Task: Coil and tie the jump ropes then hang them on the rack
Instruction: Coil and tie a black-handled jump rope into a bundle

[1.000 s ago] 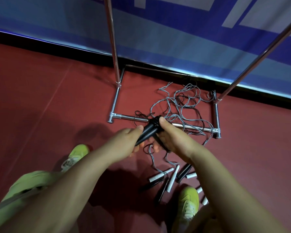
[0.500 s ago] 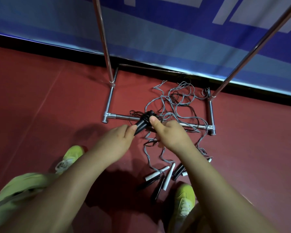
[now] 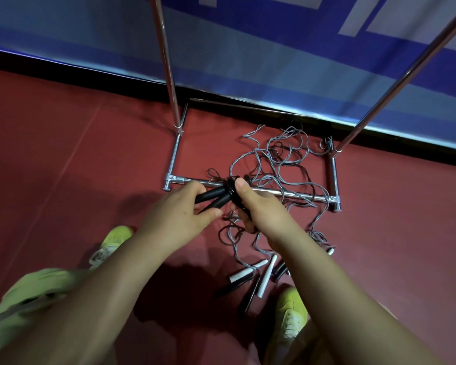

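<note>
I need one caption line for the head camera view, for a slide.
Both hands, left and right, grip a black jump rope bundle above loose gray ropes tangled over the rack's base.

Two black handles [image 3: 213,197] are held by the left hand [image 3: 178,219] while dark cord [image 3: 232,191] is pinched by the right hand [image 3: 263,209] above tangled ropes [image 3: 282,164] at the rack [image 3: 298,194].
</note>
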The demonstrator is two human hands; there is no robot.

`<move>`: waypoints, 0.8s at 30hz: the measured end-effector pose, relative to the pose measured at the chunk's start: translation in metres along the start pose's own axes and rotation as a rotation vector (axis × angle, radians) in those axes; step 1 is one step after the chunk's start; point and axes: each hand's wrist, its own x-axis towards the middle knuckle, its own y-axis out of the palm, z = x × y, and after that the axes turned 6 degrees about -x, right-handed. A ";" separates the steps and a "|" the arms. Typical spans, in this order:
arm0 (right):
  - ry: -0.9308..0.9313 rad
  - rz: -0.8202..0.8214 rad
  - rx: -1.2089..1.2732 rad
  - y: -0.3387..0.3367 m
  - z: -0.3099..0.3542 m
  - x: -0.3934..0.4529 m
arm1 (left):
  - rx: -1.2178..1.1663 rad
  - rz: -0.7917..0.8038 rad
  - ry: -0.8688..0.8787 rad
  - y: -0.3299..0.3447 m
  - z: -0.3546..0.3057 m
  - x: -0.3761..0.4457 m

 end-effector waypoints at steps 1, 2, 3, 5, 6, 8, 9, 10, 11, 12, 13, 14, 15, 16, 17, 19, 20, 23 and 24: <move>-0.037 0.006 -0.013 0.000 0.000 0.000 | -0.050 0.015 -0.021 -0.002 0.002 0.000; -0.073 0.009 -0.018 -0.001 0.002 -0.001 | -0.105 0.045 -0.041 -0.003 0.002 0.002; -0.104 0.013 -0.007 -0.003 0.003 -0.002 | -0.178 0.097 -0.071 -0.006 0.003 0.003; -0.163 0.044 0.059 -0.005 0.004 -0.003 | -0.467 0.250 -0.182 -0.013 0.001 0.005; -0.193 0.070 0.100 -0.007 0.003 -0.003 | -0.611 0.350 -0.265 -0.017 -0.001 0.005; -0.252 0.124 0.186 -0.008 0.002 -0.003 | -0.749 0.568 -0.374 -0.024 -0.004 0.004; -0.280 0.147 0.217 -0.009 0.002 -0.003 | -0.774 0.643 -0.383 -0.025 -0.005 0.003; -0.301 0.160 0.227 -0.009 0.002 -0.002 | -0.787 0.677 -0.377 -0.026 -0.006 0.002; -0.313 0.163 0.216 -0.010 0.003 -0.003 | -0.797 0.680 -0.371 -0.025 -0.007 0.000; -0.310 0.151 0.185 -0.010 0.004 -0.003 | -0.808 0.654 -0.369 -0.024 -0.009 -0.001; -0.297 0.124 0.136 -0.010 0.004 -0.004 | -0.828 0.610 -0.369 -0.022 -0.008 0.000; -0.285 0.088 0.070 -0.011 0.004 -0.004 | -0.845 0.564 -0.368 -0.020 -0.009 0.000; -0.280 0.050 -0.018 -0.012 0.003 -0.004 | -0.839 0.516 -0.361 -0.018 -0.008 0.000; -0.280 0.017 -0.120 -0.012 0.001 -0.004 | -0.802 0.462 -0.342 -0.015 -0.007 0.001; -0.283 -0.010 -0.223 -0.013 0.001 -0.004 | -0.742 0.411 -0.315 -0.012 -0.006 0.001; -0.286 -0.066 -0.377 -0.014 0.002 -0.006 | -0.634 0.330 -0.255 -0.005 -0.006 0.000; -0.281 -0.093 -0.416 -0.014 0.002 -0.006 | -0.600 0.295 -0.233 -0.002 -0.006 0.000; -0.243 -0.146 -0.468 -0.014 0.003 -0.006 | -0.486 0.190 -0.176 0.006 -0.006 -0.001; -0.230 -0.156 -0.472 -0.014 0.003 -0.006 | -0.446 0.161 -0.162 0.007 -0.006 -0.001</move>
